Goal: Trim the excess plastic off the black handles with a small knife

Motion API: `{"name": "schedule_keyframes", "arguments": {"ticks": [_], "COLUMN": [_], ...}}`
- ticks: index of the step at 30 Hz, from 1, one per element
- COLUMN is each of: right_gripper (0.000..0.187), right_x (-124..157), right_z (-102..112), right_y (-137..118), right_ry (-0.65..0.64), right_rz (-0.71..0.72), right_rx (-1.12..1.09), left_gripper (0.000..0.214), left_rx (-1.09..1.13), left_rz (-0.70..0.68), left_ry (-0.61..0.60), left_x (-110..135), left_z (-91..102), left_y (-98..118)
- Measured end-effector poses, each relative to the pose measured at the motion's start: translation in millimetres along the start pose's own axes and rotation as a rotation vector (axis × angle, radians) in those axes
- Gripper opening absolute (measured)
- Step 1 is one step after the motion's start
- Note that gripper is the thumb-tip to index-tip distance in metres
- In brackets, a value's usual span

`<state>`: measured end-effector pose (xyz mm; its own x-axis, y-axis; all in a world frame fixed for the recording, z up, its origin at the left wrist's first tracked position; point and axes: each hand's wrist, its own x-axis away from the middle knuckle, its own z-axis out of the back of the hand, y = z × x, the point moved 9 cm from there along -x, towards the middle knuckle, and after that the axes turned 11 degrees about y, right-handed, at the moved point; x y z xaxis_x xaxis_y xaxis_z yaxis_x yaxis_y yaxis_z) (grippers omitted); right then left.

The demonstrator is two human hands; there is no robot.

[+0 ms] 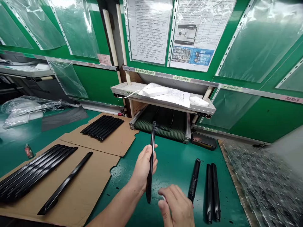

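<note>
My left hand [144, 164] is closed around the middle of a long glossy black plastic strip [151, 170], held nearly upright over the green table. A small bracket-like piece [161, 128] sticks out from its upper end. Just right of the strip's lower end is my right hand [177, 205], apart from it, with its fingers curled toward the thumb. A small pale bit shows between them, too little to name. Beyond this hand lies one black strip [194, 178] with its uneven side up, then a pair of smooth black strips [213, 192].
At left, cardboard sheets [94, 183] carry rows of black strips [35, 170] and one single strip [66, 181]. A small bottle [28, 151] stands nearby. A conveyor belt [161, 123] runs under a shelf [163, 97] ahead. Clear plastic packaging [265, 179] covers the right side.
</note>
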<state>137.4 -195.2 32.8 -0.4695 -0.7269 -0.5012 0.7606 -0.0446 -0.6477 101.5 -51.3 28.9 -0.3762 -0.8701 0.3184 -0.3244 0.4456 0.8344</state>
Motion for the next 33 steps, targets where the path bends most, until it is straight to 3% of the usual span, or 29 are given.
{"name": "schedule_keyframes", "arguments": {"ticks": [3,7,12,14,18,21,29,33], "right_gripper": [0.058,0.066,0.071,0.061,0.027,0.019,0.010,0.014], "right_x": [-4.5,-9.5,1.3,3.6,1.1,0.7,-8.5,-26.7], "right_z": [5.6,4.6,-6.1,-4.3,8.5,14.7,32.3,41.0], "right_y": [4.2,-6.6,-9.8,-3.5,21.1,29.6,16.6,18.0], "right_ry": [0.016,0.054,0.018,-0.007,0.041,0.117,0.384,0.471], "right_rz": [-0.062,0.052,0.143,0.096,-0.156,-0.238,0.027,0.080], "right_rx": [0.100,0.267,0.103,-0.036,-0.250,-0.294,-0.158,-0.125], "left_gripper": [0.038,0.039,0.040,0.040,0.037,0.034,0.035,0.040], "left_rx": [-0.003,0.028,0.062,0.071,0.072,0.057,0.022,0.006], "left_rz": [-0.004,0.018,0.027,0.018,0.018,0.029,0.088,0.158], "left_ry": [-0.010,-0.029,-0.006,0.008,0.000,0.004,-0.045,-0.082], "left_x": [1.2,-0.1,-5.6,-5.4,-1.0,1.4,13.7,24.4], "left_z": [-3.0,-6.1,0.8,3.1,-0.4,-2.9,-13.4,-21.0], "left_y": [-0.6,-4.8,-4.2,-2.0,-0.6,-3.3,-14.5,-24.7]}}
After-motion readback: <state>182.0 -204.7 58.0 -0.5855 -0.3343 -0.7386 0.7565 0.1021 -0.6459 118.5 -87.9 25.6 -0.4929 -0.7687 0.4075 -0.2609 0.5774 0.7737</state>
